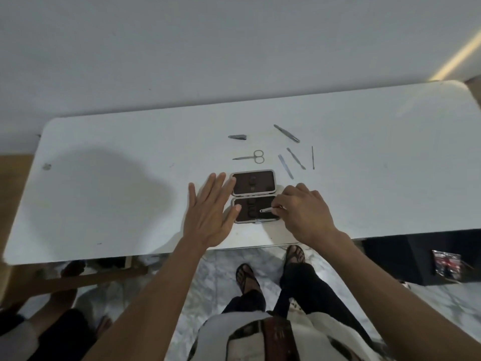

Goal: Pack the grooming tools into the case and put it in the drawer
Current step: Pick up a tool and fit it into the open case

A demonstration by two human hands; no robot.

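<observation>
With my left hand (pixel 208 209) spread flat at the open case (pixel 255 196), my right hand (pixel 302 212) pinches a small metal tool (pixel 266 210) that may miss its loop and skid off the counter's (pixel 130 178) near edge.

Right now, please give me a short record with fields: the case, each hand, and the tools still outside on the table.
case: open brown-lined grooming case with grey rim, both halves flat on the white table
left hand: open, fingers spread, resting at the case's left edge
right hand: pinching a small silver metal tool over the near half
tools outside: nail clipper, small scissors, four slim metal tools beyond the case
</observation>
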